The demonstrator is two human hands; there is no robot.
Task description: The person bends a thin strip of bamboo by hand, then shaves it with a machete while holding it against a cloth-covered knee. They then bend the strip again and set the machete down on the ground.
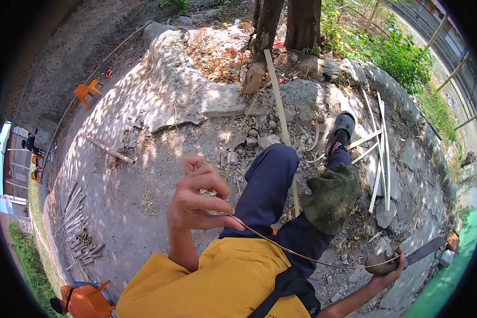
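Note:
A thin, curved bamboo-like strip (307, 258) runs across my lap from one hand to the other. My left hand (199, 195) is closed, pinching its near end between thumb and finger, the other fingers curled. Low on the right, my right hand (393, 273) is wrapped round a large knife, and the strip's far end meets its fingers. The knife's broad dark blade (425, 252) points right, away from my body; a rounded brown end (377, 263) shows on the other side of the hand. A dark green cloth (332, 200) lies over my right leg.
A long flat strip (277, 95) slants from a tree trunk (303, 24) down between my legs. Pale strips (381, 153) lie by my right foot. Left are a bamboo pole (109, 149), a bamboo pile (79, 228), an orange chair (87, 93) and a person in orange (87, 301).

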